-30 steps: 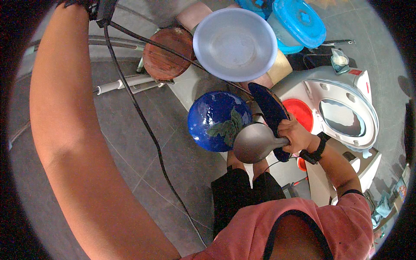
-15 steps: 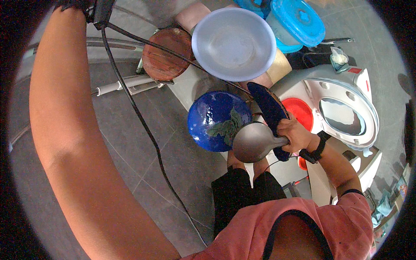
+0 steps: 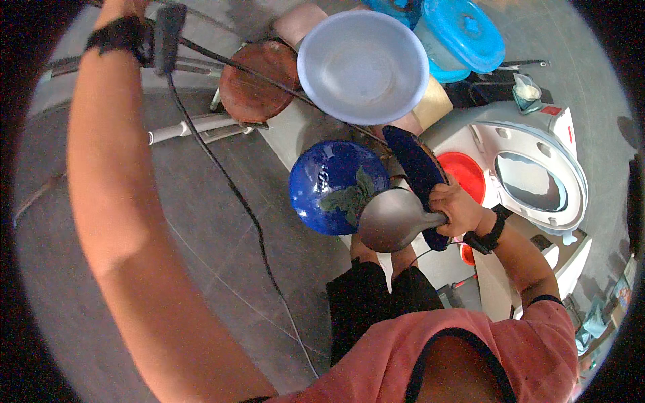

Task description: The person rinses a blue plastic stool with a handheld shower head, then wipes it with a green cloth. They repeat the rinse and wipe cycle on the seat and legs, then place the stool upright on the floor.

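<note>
My right hand (image 3: pixel 460 207) is closed around the handle of a grey dipper (image 3: pixel 391 220) with a rounded bowl. Its fingers also lie against a long dark blue thing (image 3: pixel 418 161) with a tan edge; I cannot make out its kind. Just left of the dipper is a round blue basin (image 3: pixel 309 201), apparently with water in it. A green leaf-shaped patch (image 3: pixel 349 196) shows in the basin. At the top left edge only the base of my left hand (image 3: pixel 124 8) shows, with its fingers out of the picture. Beside that wrist hangs a black box (image 3: pixel 168 40) on a cord.
A pale blue basin (image 3: pixel 423 74) sits beyond, beside a reddish-brown round stool (image 3: pixel 259 84). Blue-lidded containers (image 3: pixel 470 30) stand at the far right. A white toilet seat (image 3: pixel 571 168) and a red round container (image 3: pixel 463 173) lie to the right. The black cord (image 3: pixel 235 188) crosses the left side.
My left arm has shifted a little right and nearer, bringing the wrist further into view. The leaf-shaped patch in the blue basin looks less wavy. My right hand and the dipper have barely moved.
</note>
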{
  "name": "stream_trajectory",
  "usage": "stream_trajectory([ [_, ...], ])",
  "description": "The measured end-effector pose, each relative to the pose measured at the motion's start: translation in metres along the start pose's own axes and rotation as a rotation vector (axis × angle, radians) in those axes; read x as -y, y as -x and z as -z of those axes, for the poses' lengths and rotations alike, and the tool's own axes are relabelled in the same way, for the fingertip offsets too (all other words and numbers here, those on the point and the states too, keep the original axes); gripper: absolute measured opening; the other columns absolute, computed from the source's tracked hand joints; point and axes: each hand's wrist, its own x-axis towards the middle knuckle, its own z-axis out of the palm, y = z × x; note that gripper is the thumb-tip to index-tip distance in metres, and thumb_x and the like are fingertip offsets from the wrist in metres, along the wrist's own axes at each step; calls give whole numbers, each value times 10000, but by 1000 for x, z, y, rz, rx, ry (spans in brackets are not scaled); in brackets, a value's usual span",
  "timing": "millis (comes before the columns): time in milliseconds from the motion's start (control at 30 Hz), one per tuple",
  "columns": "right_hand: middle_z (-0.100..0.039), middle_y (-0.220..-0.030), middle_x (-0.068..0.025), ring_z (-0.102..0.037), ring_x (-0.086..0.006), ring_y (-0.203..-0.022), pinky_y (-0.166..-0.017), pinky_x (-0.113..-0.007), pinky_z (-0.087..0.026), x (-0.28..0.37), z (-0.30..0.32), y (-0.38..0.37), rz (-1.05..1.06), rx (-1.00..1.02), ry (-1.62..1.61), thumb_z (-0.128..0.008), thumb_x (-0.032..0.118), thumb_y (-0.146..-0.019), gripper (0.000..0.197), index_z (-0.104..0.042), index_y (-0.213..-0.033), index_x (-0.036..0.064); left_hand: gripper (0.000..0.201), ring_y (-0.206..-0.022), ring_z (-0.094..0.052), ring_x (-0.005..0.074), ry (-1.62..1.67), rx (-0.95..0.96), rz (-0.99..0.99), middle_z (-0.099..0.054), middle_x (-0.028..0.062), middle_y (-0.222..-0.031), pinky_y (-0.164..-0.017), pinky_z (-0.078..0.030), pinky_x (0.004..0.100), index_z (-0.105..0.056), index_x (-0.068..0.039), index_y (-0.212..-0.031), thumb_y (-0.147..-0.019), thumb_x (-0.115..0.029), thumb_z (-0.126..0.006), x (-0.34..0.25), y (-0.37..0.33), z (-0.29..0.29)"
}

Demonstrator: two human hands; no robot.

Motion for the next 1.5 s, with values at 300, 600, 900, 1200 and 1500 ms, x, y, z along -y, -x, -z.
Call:
stream_trajectory([
  [300, -568, -777, -83, -547, -289, -824, -913, -479, -335, 17, -5, 6, 86, -16, 29, -689, 253, -491, 305, -585, -702, 60, 417, -1110, -531, 376, -467, 69, 209, -572, 237, -1162, -983, -392, 447, -543, 16, -1178, -860, -235, -640, 268, 363, -101],
  [600, -541, -676, -148, -563, -356, -661, -627, -458, -454, 77, -7, 56, -114, 87, 130, -743, 220, -579, 325, -562, -785, 45, 698, -1431, -84, 437, -913, 405, 275, -81, 120, -1590, -1014, -79, 772, -334, -304, -1467, -854, -393, -656, 361, 604, -232],
  [900, -595, -825, -186, -602, -395, -771, -700, -463, -482, 100, -126, 76, -570, 97, -62, -765, 212, -709, 407, -523, -985, 37, 560, -1433, -180, 292, -1233, 202, 174, -232, -8, -1562, -1035, -122, 743, -390, -325, -1428, -905, -469, -530, 420, 566, -192],
  [1200, -576, -783, -129, -599, -349, -706, -616, -445, -462, 78, -184, 67, -354, 70, 110, -761, 282, -676, 371, -526, -865, 66, 582, -1396, -296, 221, -1339, 483, -229, -317, 31, -1526, -1110, -253, 541, -418, -150, -1419, -873, -284, -567, 409, 642, -226],
  [1500, -588, -758, -158, -610, -369, -692, -585, -437, -475, 60, -186, 70, -432, -183, -45, -782, 194, -649, 353, -529, -845, 46, 699, -1441, -199, 310, -1206, 171, -65, -209, 68, -1576, -1091, -106, 662, -324, -191, -1481, -890, -489, -551, 437, 482, -121],
])
